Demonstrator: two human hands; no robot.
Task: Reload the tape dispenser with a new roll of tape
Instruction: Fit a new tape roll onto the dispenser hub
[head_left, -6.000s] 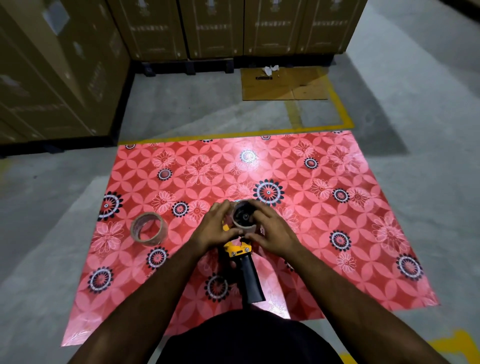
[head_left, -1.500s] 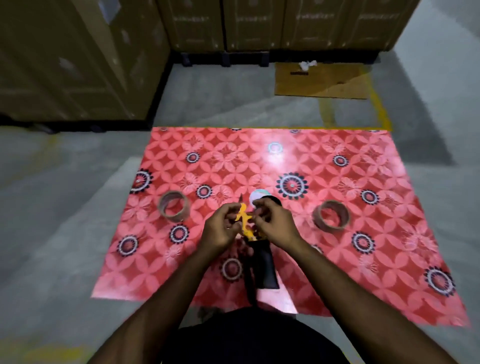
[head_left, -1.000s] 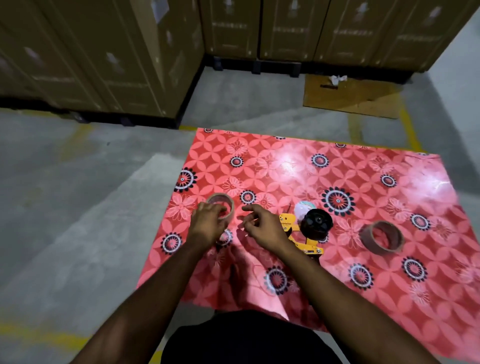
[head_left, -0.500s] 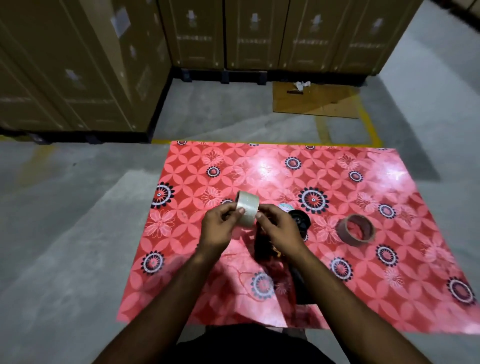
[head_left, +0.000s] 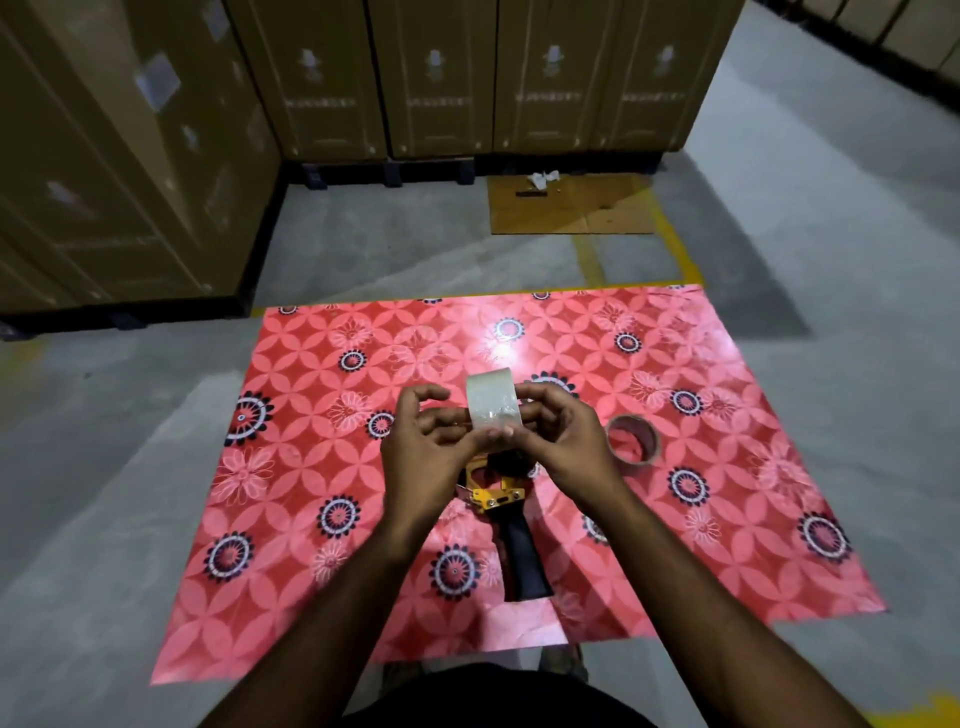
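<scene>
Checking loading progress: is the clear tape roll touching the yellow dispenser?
Apart. The head view shows the clear tape roll held above the yellow dispenser lying on the mat.

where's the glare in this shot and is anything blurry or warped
Head view: bright glare patches sit on the far part of the red patterned mat, above the tape roll held by the left hand and right hand; the stacked cartons look soft and dim; the wide lens bows the floor and carton edges outward near the frame borders; the tape dispenser lies partly in the hands' shadow.

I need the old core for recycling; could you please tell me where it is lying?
In the head view, the empty core lies on the red mat, just right of the right hand.
</scene>
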